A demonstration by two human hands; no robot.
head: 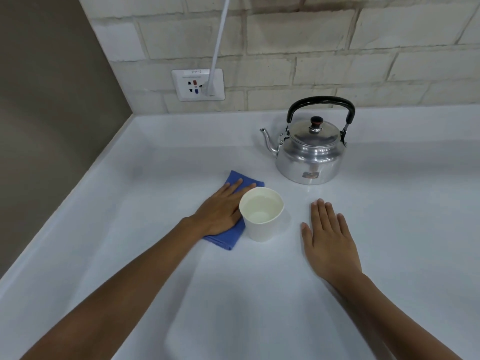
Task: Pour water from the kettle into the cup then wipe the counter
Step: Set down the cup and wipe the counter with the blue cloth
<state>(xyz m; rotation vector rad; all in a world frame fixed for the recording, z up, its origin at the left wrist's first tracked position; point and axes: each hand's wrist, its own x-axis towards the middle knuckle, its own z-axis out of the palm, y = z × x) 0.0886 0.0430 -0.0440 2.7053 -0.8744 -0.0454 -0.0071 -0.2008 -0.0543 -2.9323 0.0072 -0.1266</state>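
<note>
Kettle point(310, 149): metal, lid on, black handle upright, standing on the counter point(259, 294) at 1 o'clock from the cup; contents hidden; small sticker low on its side, unreadable.
Cup point(261, 214): white paper, upright, clear water inside, well below the rim.
Cloth point(228, 236): blue, folded, just beside the cup at its 9 o'clock; middle hidden under the left hand.
Left hand point(220, 206): flat, fingers together, pressing the cloth.
Right hand point(328, 240): flat on the counter, fingers extended, holding nothing, at 3 o'clock from the cup.
Socket point(198, 84): on the wall at 11 o'clock, labelled "9PP-2"; white cable point(219, 45) plugged in, cut off at the top edge.
</note>
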